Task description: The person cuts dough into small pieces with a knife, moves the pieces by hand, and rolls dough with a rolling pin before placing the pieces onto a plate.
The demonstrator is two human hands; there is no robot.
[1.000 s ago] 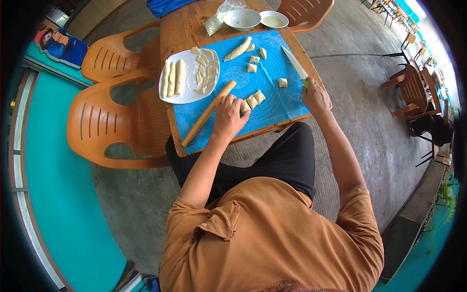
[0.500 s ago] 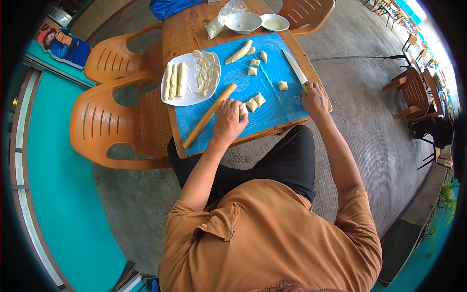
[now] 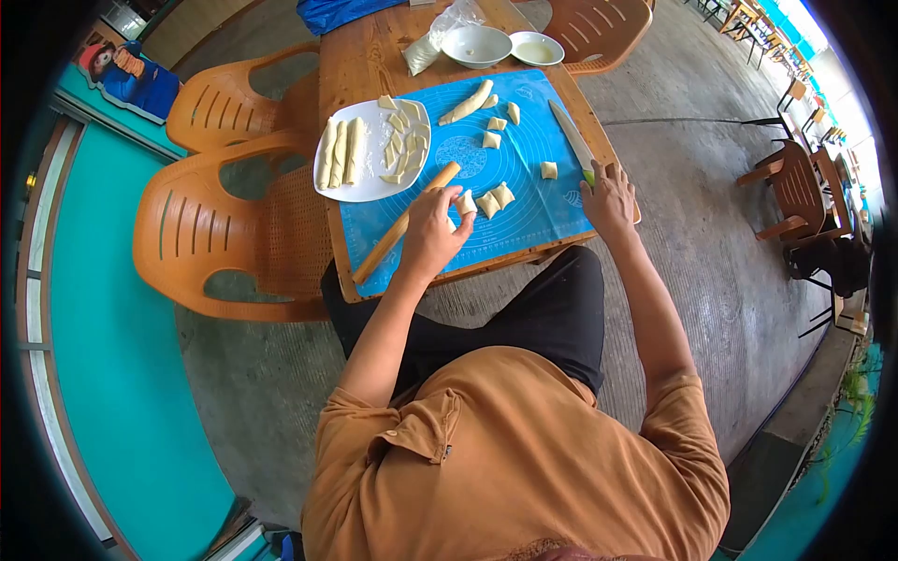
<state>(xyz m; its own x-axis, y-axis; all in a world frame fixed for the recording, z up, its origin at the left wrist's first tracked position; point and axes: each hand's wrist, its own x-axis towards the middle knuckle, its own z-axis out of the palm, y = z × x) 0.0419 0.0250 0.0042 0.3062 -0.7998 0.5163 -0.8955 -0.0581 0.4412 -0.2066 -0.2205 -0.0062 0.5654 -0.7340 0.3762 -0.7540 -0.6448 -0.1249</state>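
On the blue baking mat (image 3: 524, 112), my left hand (image 3: 432, 238) has thumb and forefinger apart around a small piece of dough (image 3: 467, 202). A bit of pale dough shows in the gap near the thumb. Two more cut pieces (image 3: 496, 199) lie just to its right. The wooden rolling pin (image 3: 383, 249) slants beneath and beside this hand. My right hand (image 3: 610, 201) rests at the mat's right edge, fingers stretched over the green handle of a knife (image 3: 571, 131). The blade lies flat, pointing away from me. Most of the handle is hidden.
A white plate (image 3: 360, 194) of dough rolls and flat strips stands on the left. Farther back lie a dough log (image 3: 468, 103) and several cut pieces. Two white bowls (image 3: 477, 47) and a plastic bag (image 3: 426, 51) of white powder sit behind. Orange chairs (image 3: 224, 224) flank the table.
My left hand's fingers have spread apart near the dough piece they were closed round. My right hand's fingers look more stretched out over the knife handle. The view has shifted slightly.
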